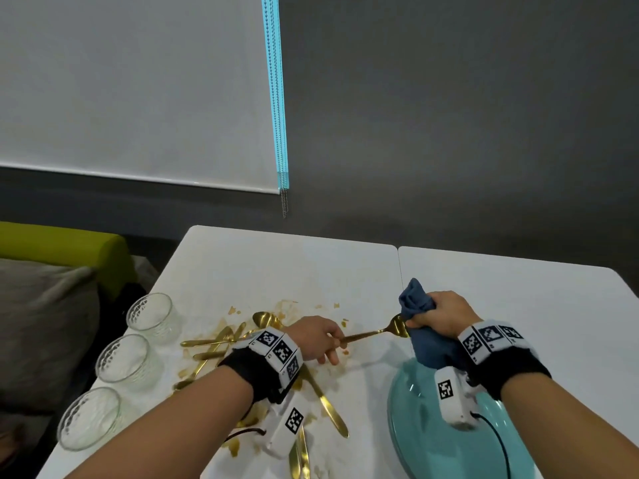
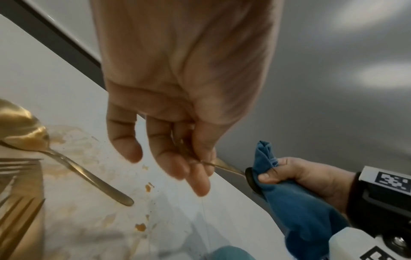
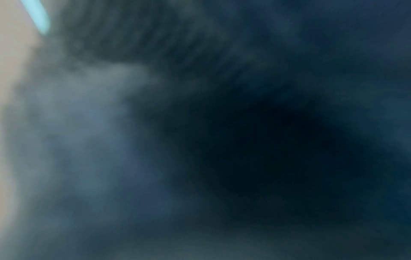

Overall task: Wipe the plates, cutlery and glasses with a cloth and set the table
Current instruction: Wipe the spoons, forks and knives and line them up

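My left hand pinches the handle of a gold spoon held level above the white table. Its bowl meets the blue cloth, which my right hand grips bunched around the spoon's end. A teal plate lies under my right wrist. Several gold spoons and forks lie scattered left of centre among brown stains. In the right wrist view only blurred blue cloth fills the picture.
Three clear patterned glasses stand in a row along the table's left edge. Brown smears and crumbs mark the tabletop. A green and grey sofa sits beyond the left edge. A dark wall stands behind the far edge.
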The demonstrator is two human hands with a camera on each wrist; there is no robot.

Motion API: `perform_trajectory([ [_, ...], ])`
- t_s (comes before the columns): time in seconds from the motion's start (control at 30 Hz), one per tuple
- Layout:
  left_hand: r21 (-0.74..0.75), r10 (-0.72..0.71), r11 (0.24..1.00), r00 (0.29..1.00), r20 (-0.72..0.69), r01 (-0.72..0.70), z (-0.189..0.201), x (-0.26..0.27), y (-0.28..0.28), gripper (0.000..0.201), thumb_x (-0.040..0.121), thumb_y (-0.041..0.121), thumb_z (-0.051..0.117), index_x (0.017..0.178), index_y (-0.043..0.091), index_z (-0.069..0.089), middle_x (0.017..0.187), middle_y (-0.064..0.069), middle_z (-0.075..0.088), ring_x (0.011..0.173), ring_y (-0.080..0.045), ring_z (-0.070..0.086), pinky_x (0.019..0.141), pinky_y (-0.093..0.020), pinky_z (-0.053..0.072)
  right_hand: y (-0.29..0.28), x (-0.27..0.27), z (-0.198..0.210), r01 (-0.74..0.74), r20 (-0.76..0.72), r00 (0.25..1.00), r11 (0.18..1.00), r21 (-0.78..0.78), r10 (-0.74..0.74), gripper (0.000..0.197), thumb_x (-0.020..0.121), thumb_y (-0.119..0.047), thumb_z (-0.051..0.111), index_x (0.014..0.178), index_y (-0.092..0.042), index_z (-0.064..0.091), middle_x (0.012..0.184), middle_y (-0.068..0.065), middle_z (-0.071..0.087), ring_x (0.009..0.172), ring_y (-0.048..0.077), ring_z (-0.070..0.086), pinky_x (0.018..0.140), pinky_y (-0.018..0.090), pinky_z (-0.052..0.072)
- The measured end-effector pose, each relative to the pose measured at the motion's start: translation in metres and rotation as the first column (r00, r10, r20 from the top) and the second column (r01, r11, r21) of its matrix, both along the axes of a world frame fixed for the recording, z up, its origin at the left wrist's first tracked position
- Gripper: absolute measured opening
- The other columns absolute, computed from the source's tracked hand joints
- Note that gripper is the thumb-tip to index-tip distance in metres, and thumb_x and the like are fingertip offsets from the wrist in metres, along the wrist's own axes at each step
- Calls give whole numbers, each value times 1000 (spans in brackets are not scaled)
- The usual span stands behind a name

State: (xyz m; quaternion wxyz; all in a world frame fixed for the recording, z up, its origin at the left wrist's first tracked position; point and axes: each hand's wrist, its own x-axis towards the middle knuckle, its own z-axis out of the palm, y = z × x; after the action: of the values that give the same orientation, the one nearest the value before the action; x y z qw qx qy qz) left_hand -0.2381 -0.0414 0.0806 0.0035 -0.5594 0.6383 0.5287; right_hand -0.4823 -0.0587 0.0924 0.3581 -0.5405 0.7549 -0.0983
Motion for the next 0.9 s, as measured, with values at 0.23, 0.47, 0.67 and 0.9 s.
perform_trajectory([
  [0.23,63,211,977,965,-154,-203,-10,-8,-3,14,97,9,45,89,15,54,67,1,60,38,2,48,46,-10,39,-6,35,-21,641,562,572,753,149,-598,24,73,-22,78,78,-7,60,98,16,65,91,32,62,90,42,51],
  [0.47,74,368,930,904,-220,-360,-29,-13,-6,29,85,-11,38,85,14,53,61,-6,51,45,-14,45,50,-26,38,-12,95,-51,458,591,586,829,321,-554,41,76,-40,74,93,-4,67,102,21,69,97,36,64,94,50,49],
  [0.67,157,375,924,910,-177,-350,-30,-11,-2,21,91,-3,36,93,12,51,70,-1,59,35,-1,53,37,-14,36,-15,95,-60,392,558,673,874,287,-485,43,73,-38,76,97,-3,70,98,18,71,95,34,66,96,48,49],
  [0.9,70,339,941,924,-177,-332,-34,-5,-14,26,89,6,54,69,20,51,52,7,59,43,-3,51,63,-21,48,-25,92,-51,441,594,605,844,304,-530,47,73,-34,77,104,-1,65,99,19,70,95,36,66,91,48,52],
])
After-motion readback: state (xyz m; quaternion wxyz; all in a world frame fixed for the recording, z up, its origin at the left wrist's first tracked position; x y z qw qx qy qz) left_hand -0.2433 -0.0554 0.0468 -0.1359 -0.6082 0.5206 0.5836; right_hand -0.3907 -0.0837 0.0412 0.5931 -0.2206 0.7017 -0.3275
